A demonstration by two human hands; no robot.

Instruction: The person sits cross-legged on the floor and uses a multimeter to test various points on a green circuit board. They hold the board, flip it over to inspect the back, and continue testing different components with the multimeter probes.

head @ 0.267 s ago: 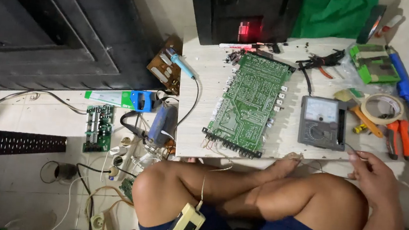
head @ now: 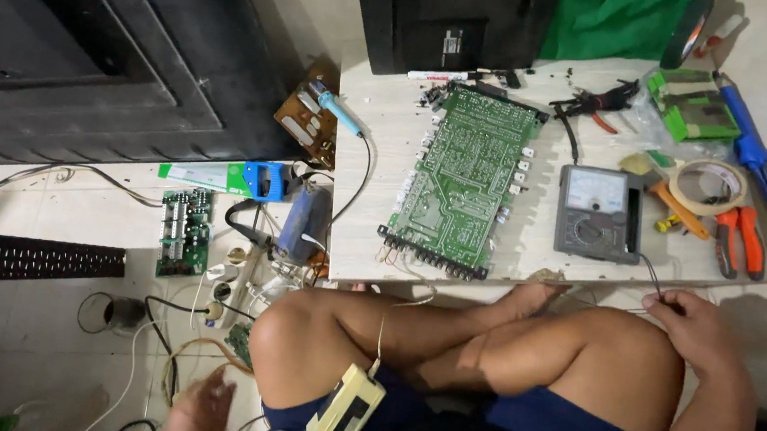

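Pale surface [head: 383, 122] bearing a green circuit board [head: 457, 180] and multimeter [head: 599, 213]: right hand [head: 696, 330] pinches the meter's black lead [head: 651, 277], probing apparently next; left hand [head: 201, 409], low among floor wires, grip unclear.

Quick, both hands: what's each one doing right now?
Left hand: open, low over the floor among loose cables, holding nothing visible.
Right hand: fingers closed on a thin black wire leading to the grey analogue multimeter.
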